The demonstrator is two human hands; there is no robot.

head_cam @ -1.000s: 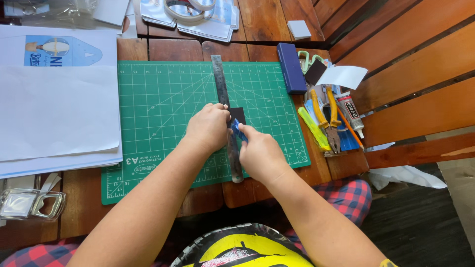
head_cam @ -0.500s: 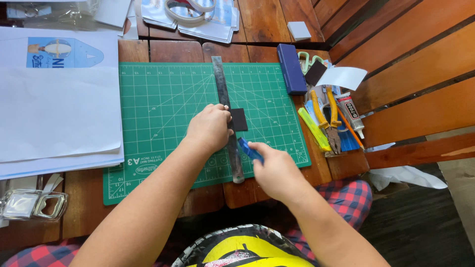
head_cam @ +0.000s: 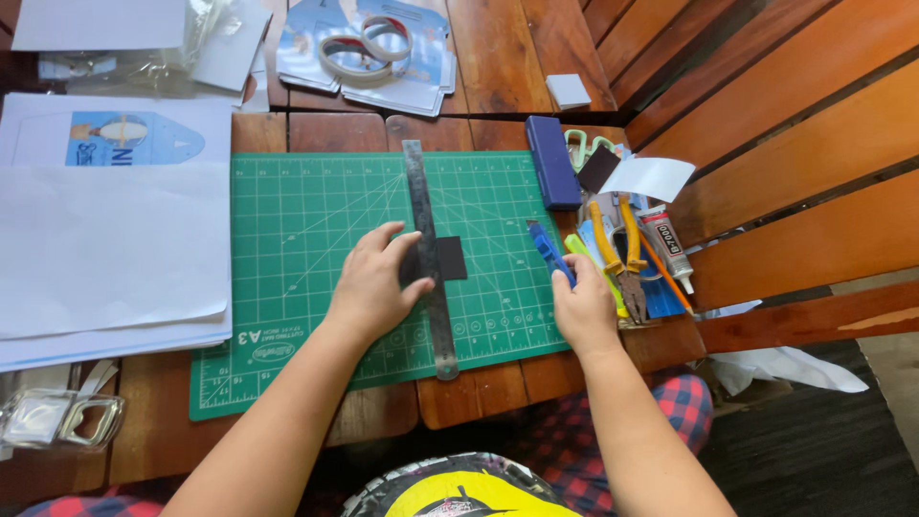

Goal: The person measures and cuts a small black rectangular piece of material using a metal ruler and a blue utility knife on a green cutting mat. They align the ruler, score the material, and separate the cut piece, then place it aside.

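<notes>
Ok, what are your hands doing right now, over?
Left hand flat on metal ruler, pinning black square. Right hand holds blue knife at cutting mat edge. Cut line unobstructed.

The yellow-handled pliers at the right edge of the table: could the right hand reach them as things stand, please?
Probably yes. The right hand, holding a blue utility knife, lies just beside the yellow-handled pliers, with nothing lying across them; it would likely need to put the knife down first.

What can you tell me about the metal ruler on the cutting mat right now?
The metal ruler is a long, thin strip of dull grey steel, with a small hole near its close end. It lies flat and almost lengthwise across the green cutting mat, its close end overhanging onto the wooden table. It crosses a small black square piece. The left hand presses it down at mid-length.
</notes>
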